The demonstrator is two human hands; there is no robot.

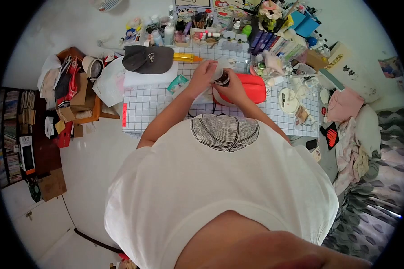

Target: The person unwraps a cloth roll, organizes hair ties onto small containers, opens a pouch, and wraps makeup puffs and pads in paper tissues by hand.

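Observation:
Both hands are close together over the checked table (143, 105). My right hand (234, 86) is wrapped round a small dark jar (222, 79). My left hand (204, 77) is closed at the jar's left side, against a pale, translucent round piece (217, 71) that looks like a lid. A red case (252, 88) lies just right of my right hand. Left of my left forearm is a green and white packet (177, 83). A dark grey cap (149, 59) rests farther left, with a yellow tube (187, 57) beside it.
Bottles (169, 33) and brushes line the table's back edge. Books (261, 41) stand at the back right. A round white lid (288, 100) and small items lie on the right. A chair (96, 105) piled with clothes and boxes stands to the left.

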